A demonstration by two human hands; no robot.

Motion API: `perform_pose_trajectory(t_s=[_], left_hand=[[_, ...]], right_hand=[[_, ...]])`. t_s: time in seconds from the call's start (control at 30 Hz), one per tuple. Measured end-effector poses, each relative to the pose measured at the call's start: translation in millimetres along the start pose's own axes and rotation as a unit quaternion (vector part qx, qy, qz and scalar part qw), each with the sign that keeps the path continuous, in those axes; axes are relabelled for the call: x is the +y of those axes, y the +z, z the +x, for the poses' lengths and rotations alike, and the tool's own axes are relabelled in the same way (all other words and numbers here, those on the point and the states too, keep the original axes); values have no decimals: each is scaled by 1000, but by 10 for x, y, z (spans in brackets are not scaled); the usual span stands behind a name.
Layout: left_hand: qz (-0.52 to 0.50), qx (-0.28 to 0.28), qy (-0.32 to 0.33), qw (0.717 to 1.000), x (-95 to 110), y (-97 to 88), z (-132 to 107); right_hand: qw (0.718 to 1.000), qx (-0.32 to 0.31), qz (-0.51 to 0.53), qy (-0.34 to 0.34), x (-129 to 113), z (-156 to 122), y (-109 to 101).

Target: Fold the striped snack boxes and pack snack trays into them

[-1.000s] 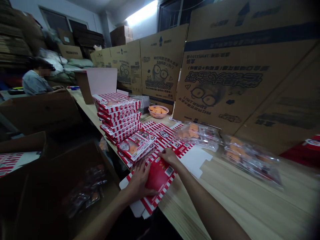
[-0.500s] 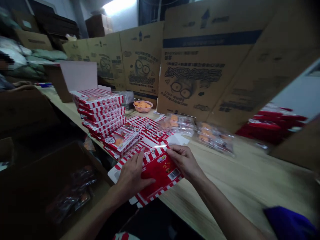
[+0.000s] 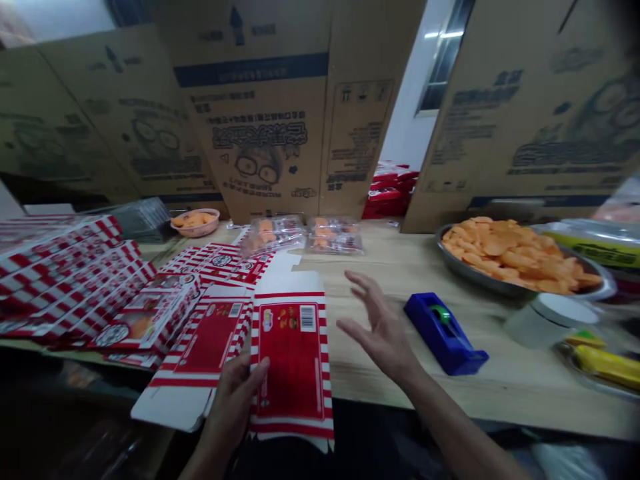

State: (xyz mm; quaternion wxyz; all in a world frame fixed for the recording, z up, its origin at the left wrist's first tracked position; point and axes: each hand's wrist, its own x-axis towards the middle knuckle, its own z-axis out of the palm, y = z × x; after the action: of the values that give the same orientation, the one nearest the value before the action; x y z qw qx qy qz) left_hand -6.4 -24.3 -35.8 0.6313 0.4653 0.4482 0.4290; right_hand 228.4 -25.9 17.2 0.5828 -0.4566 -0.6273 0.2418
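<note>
My left hand (image 3: 234, 393) grips the lower left edge of a flat red-and-white striped carton blank (image 3: 291, 353), thumb on its printed face, at the table's near edge. My right hand (image 3: 377, 330) hovers just right of the blank, fingers spread and holding nothing. A second flat blank (image 3: 197, 353) lies to the left of the held one. More flat blanks (image 3: 215, 260) and a heap of folded striped boxes (image 3: 75, 280) lie further left. Two clear packs of orange snacks (image 3: 305, 235) rest beyond the blanks.
A blue tape dispenser (image 3: 445, 333) sits right of my right hand. A metal tray of orange chips (image 3: 520, 257), a white roll (image 3: 545, 319) and a yellow item (image 3: 607, 363) stand at the right. A small pink bowl (image 3: 195, 221) and tall cardboard boxes (image 3: 280, 113) line the back.
My right hand let go of the blank and opened, moving off to the right. The left hand keeps the blank. My view swung right, bringing in the tape dispenser and chip tray.
</note>
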Motion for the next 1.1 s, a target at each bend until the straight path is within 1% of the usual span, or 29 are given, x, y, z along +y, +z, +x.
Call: perform_pose_trajectory(t_s=[0.03,0.07,0.13,0.17,0.2,0.23,0.27,0.33,0.43,0.5,0.57,0.6,0.67,0.7,0.73,0.77,0.8,0.9,0.97,1.03,1.1], left_hand=[[-23,6,-25,999,-28,3,9],[-40,10,-44,998,-54,12,16],[-63,11,-69,996,-102,48,16],[-73,9,-80,994,-125,72,10],[-83,3,-92,992,-149,96,0],[-95,-4,-105,990,-172,119,-12],[-107,-10,-116,987,-197,140,-24],[-130,-16,-125,983,-247,169,-45],[-131,-37,-118,984,-326,190,-75],[-115,-56,-110,986,-385,193,-112],[-103,-61,-96,988,-454,190,-180],[-99,-63,-92,989,-490,186,-224],[-88,-82,-99,988,-557,173,-319],[-79,-96,-109,986,-585,165,-361],[-71,-105,-118,985,-605,158,-392],[-67,-107,-121,985,-618,152,-409],[-68,-101,-114,986,-622,150,-409],[-96,-64,-46,992,-594,170,-317],[-119,-51,-7,992,-558,198,-214],[-140,-43,-1,989,-529,225,-120],[-152,-28,-16,988,-518,243,-59]], right_hand=[[996,-33,65,60,73,-99,-31],[980,-86,138,118,139,-188,-45],[922,-185,266,213,234,-328,-32],[894,-213,309,246,261,-379,-16],[874,-224,337,268,276,-420,2],[865,-219,354,282,285,-455,20],[862,-205,361,291,292,-486,36],[866,-159,359,309,309,-550,63],[874,-97,336,338,356,-651,92],[880,-90,313,345,391,-699,91],[894,-82,289,332,424,-714,66],[905,-61,272,320,440,-712,47],[928,16,231,292,471,-709,10],[934,52,212,282,486,-717,-4],[938,74,196,277,497,-736,-13],[940,78,185,276,505,-768,-17],[942,69,176,278,509,-809,-19],[949,28,138,281,508,-953,-21],[956,24,106,271,508,-1027,-30],[963,31,81,254,508,-1067,-41],[969,35,58,237,505,-1081,-51]])
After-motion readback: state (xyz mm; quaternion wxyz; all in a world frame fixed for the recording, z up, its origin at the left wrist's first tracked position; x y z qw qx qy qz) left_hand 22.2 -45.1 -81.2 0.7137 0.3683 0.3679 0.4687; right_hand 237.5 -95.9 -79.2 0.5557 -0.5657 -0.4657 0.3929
